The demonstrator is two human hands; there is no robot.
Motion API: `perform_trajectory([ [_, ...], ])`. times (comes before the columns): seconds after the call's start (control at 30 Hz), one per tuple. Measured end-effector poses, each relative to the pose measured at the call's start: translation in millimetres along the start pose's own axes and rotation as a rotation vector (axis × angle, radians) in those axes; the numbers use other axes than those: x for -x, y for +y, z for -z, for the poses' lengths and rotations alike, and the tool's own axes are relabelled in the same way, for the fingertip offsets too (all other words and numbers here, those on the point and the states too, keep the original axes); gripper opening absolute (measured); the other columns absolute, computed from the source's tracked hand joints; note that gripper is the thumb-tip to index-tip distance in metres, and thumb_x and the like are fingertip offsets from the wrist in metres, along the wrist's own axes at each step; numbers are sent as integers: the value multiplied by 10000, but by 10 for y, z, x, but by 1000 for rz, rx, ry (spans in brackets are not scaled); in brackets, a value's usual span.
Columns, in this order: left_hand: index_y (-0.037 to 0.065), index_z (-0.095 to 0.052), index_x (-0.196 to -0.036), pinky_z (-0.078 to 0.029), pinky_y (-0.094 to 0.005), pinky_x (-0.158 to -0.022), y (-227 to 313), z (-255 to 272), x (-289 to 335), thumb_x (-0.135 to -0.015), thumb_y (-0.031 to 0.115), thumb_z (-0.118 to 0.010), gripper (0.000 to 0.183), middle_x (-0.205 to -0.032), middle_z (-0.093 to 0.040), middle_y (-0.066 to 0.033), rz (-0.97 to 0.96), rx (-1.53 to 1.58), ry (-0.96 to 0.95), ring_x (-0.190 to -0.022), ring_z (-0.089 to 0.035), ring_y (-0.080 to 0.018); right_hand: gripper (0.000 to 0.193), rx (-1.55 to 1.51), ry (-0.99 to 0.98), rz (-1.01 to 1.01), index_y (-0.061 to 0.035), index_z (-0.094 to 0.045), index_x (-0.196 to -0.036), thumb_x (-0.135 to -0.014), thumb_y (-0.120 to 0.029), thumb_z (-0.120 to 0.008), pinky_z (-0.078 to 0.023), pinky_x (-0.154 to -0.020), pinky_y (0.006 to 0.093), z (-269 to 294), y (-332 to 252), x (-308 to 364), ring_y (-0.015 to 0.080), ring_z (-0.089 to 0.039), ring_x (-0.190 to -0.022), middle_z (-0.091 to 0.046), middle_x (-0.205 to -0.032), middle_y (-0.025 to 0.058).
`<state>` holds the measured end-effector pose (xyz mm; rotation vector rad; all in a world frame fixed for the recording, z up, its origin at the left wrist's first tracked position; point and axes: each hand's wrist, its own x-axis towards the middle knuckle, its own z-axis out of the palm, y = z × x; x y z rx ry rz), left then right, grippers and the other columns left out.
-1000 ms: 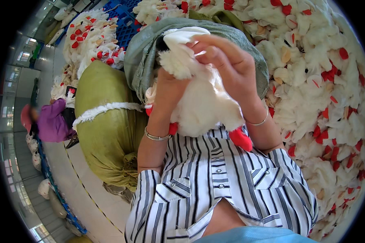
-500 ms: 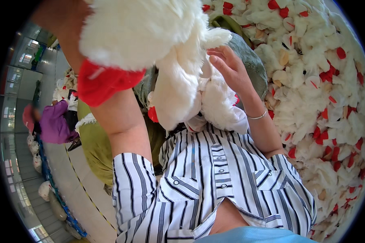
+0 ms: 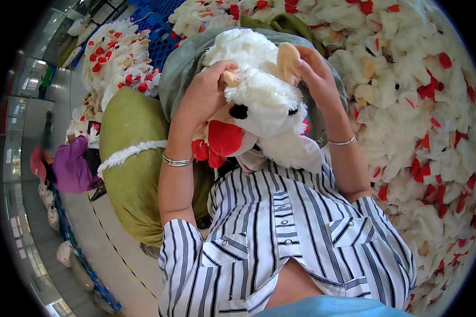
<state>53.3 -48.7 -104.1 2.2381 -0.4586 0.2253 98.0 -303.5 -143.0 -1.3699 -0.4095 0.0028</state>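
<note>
A white plush toy (image 3: 256, 100) with shaggy fur, dark eye patches and beige ears is in front of my chest. My left hand (image 3: 210, 87) is closed on the beige ear at its left side. The other ear (image 3: 287, 62) is pinched between the thumb and fingers of my right hand (image 3: 318, 79). A red patch (image 3: 225, 138) shows low on the toy's left side. Below and beside it, more white plush (image 3: 293, 150) with red bits lies in my lap, partly hidden by the toy.
A large heap of white plush pieces (image 3: 407, 158) with red parts fills the right. Behind the toy lies a grey-green sack (image 3: 177, 68); an olive sack (image 3: 135, 201) bulges on my left. Blue pallets (image 3: 161, 31) and more plush are beyond. A person in purple (image 3: 74, 164) is far left.
The plush toy came down from high in front of me and its face now shows. My left arm drew back from its raised reach, and both hands now grip the ears.
</note>
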Motion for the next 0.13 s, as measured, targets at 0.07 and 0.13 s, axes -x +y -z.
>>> perform_trajectory([
  [0.07, 34, -596, -1084, -506, -349, -793, -8, 73, 74, -810, 64, -688, 292, -991, -671, -185, 128, -94, -27, -897, -669, -294, 539, 24, -99, -55, 7, -474, -1305, -904, -285, -684, -465, -906, 294, 48, -28, 10, 139, -562, -1050, -594, -1151, 79],
  [0.13, 52, -593, -1093, -508, -344, -781, 36, 159, 122, -815, 83, -694, 297, -983, -677, -193, 250, -186, -68, -892, -678, -293, 703, 73, -286, -119, 0, -410, -1380, -860, -342, -737, -441, -960, 311, 138, 43, 0, 165, -544, -1112, -565, -1241, 95],
])
